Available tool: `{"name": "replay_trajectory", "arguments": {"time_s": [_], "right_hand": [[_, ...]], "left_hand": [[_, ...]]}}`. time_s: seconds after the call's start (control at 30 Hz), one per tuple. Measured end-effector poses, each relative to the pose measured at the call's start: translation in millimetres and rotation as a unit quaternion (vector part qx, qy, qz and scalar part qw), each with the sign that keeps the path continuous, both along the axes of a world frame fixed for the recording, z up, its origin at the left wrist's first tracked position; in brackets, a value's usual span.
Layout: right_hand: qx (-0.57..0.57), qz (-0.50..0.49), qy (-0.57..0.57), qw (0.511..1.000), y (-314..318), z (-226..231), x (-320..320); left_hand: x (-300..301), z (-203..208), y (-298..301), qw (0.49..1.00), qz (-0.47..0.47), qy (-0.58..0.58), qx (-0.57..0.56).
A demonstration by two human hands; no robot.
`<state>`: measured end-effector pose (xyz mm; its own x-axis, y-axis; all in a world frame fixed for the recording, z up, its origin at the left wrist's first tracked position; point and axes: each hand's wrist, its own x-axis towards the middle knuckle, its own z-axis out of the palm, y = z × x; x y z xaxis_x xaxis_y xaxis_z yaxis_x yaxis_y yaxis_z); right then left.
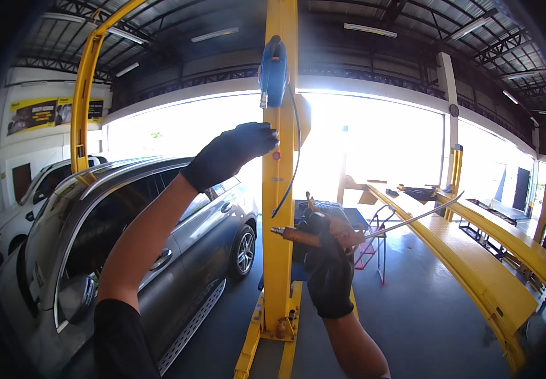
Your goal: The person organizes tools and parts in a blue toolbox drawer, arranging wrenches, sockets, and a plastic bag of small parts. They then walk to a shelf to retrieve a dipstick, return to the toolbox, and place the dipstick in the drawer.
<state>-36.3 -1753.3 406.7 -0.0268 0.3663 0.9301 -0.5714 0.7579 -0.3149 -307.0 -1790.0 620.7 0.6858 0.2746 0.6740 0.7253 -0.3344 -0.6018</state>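
Note:
My left hand [232, 155], in a black glove, is raised in front of the yellow lift post [278, 265], its fingers stretched to the right and slightly bent. Just above its fingertips hangs the metal hose coupling [263, 100] of a blue hose reel [275, 72] mounted on the post. Nothing shows between those fingers. My right hand [330, 271], also gloved in black, is closed around a worn brownish air blow gun [301, 237]. The gun's metal plug [277, 231] points left toward the post; its long thin nozzle [415, 219] slants up to the right.
A dark grey car [184, 221] stands close on the left, its mirror [77, 297] beside my left arm. A thin blue hose [298, 139] loops down the post. To the right are a yellow ramp [456, 265] and a red cart [366, 243]. Bright light enters behind.

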Motion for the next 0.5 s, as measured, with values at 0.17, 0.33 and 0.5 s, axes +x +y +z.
{"name": "replay_trajectory", "arguments": {"time_s": [0.17, 0.33, 0.5], "right_hand": [[0.07, 0.01, 0.073, 0.995, 112, 82, -80], [0.017, 0.284, 0.08, 0.955, 201, 134, -143], [0.015, 0.236, 0.141, 0.961, 257, 148, -161]], "left_hand": [[-49, 58, 100, 0.975, 0.068, 0.113, 0.178], [-98, 164, 174, 0.986, -0.025, -0.105, -0.126], [-90, 163, 232, 0.961, -0.054, -0.088, -0.255]]}}
